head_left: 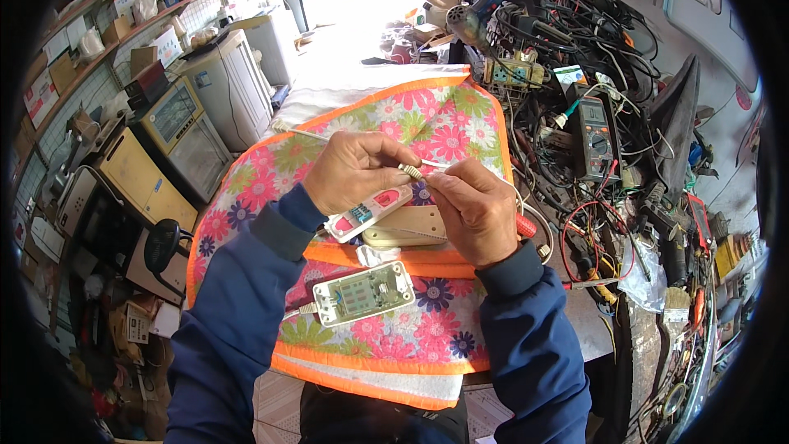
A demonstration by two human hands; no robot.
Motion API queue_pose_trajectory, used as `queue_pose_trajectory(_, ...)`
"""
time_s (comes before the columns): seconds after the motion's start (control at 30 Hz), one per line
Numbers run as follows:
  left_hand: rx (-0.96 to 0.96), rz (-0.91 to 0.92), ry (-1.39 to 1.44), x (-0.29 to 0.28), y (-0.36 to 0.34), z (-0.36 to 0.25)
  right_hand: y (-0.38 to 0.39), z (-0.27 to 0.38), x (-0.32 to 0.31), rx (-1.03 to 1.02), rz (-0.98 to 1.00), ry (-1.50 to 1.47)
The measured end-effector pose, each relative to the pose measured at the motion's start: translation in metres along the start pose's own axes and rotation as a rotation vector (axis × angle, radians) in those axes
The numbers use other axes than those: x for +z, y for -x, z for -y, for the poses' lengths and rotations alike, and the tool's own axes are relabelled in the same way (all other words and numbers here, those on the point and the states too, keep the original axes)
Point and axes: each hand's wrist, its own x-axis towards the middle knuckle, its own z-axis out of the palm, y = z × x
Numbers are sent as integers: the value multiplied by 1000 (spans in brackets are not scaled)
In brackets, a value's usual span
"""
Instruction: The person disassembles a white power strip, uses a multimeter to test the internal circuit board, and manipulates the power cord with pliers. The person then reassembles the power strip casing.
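Observation:
Between my two hands is the ribbed strain-relief sleeve (410, 171) of a pale cord. My left hand (352, 171) pinches one end of it between thumb and fingers. From the right, the fingertips of my right hand (477, 210) close on its other end; the exact grip there is hidden. Below them lie a white power-strip piece (380, 207) with pink and blue-green parts and a beige housing shell (415, 227). Nearer me, an opened rectangular housing (366, 294) lies on the cloth, a cord leaving its left end.
A flowered, orange-edged cloth (452, 312) covers the work surface. A red handle (525, 226) lies beside my right wrist. To the right are a multimeter (595, 138), a brush (677, 304) and heaped cables (567, 25). Cabinets (185, 127) and loaded shelves stand at left.

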Motion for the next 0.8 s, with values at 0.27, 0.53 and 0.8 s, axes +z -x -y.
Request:
queue_pose_trajectory(0.27,24,40,-207,3,2,-6,-3,2,-4,329,135,-325)
queue_pose_trajectory(0.53,-28,2,-93,8,1,-4,-5,5,-8,655,214,-525)
queue_pose_trajectory(0.8,-89,108,-95,4,-1,-6,-3,-4,-16,588,339,-503)
